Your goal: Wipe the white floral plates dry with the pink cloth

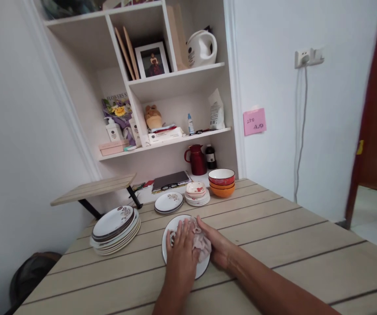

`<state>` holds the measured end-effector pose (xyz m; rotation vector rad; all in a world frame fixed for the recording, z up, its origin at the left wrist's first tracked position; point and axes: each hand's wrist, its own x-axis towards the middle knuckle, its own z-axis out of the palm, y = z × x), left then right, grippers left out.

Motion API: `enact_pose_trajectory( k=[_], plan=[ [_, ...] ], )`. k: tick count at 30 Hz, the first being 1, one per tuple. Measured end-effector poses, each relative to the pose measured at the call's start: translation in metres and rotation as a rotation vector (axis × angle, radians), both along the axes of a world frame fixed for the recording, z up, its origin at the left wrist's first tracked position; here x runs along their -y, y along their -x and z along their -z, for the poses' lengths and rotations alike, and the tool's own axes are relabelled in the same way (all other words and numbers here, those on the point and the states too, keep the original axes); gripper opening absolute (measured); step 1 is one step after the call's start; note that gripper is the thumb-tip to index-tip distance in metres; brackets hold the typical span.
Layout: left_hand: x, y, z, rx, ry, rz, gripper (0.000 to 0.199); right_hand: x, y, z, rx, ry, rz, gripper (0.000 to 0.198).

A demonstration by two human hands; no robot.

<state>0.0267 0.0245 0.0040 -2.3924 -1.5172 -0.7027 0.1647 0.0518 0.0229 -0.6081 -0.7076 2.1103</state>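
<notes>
A white plate (170,232) with a dark rim lies on the wooden table (273,245) in front of me. My left hand (181,250) rests flat on the plate, fingers spread toward the far edge. My right hand (217,246) lies at the plate's right side and presses a crumpled pinkish cloth (201,241) onto the plate. The cloth sits between the two hands and partly hides the plate's pattern.
A stack of large plates (114,229) stands to the left. Behind are a small plate stack (168,202), small dishes (196,193) and stacked red and orange bowls (221,182). A shelf unit (175,83) rises at the back with a red jug (196,159). A low wooden board (96,187) juts out at the left.
</notes>
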Motion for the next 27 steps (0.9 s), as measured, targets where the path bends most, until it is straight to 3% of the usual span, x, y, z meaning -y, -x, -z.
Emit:
enact_pose_trajectory(
  k=[3,6,13,23,27],
  plan=[
    [0.000,0.005,-0.004,-0.050,0.050,0.178,0.062,-0.005,-0.002,0.004,0.005,0.054,-0.057,0.070],
    [-0.001,0.004,-0.007,-0.031,0.085,0.217,0.059,-0.012,-0.006,0.007,0.006,0.075,-0.055,0.073],
    [0.002,0.006,-0.016,0.021,0.144,0.133,0.052,-0.029,-0.021,0.006,-0.194,-0.018,0.035,0.067],
    [-0.004,0.029,-0.007,0.099,-0.053,-0.122,0.050,-0.029,-0.027,0.002,-0.128,0.039,0.150,0.061],
    [-0.004,0.029,-0.005,0.074,-0.051,-0.062,0.048,-0.029,-0.029,0.003,-0.116,0.040,0.155,0.062]
  ],
)
